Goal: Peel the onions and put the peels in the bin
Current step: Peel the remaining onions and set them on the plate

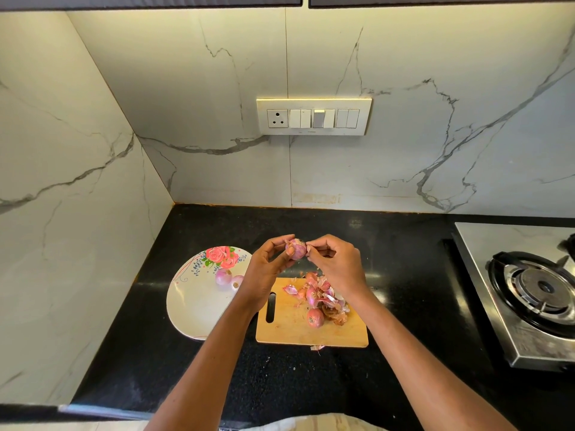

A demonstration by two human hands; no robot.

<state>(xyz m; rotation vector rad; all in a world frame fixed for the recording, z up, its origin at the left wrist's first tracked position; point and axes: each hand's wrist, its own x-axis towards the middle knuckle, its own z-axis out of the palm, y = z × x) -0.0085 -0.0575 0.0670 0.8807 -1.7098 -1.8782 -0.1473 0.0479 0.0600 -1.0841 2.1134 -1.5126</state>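
Note:
My left hand [268, 265] holds a small pink onion [297, 249] up above the counter. My right hand [337, 262] pinches a bit of skin at the onion's top right side. Below them lies a wooden cutting board [289, 328] with a heap of onion peels [323, 293] and an unpeeled onion [315, 318] on it. Two peeled onions [224, 276] rest on a white flowered plate [193, 303] to the left of the board. No bin is in view.
A steel gas stove [535, 290] stands at the right on the black counter [217, 368]. A stray peel [317, 347] lies just off the board's front edge. Marble walls close the back and left, with a switch panel [313, 117] on the back wall.

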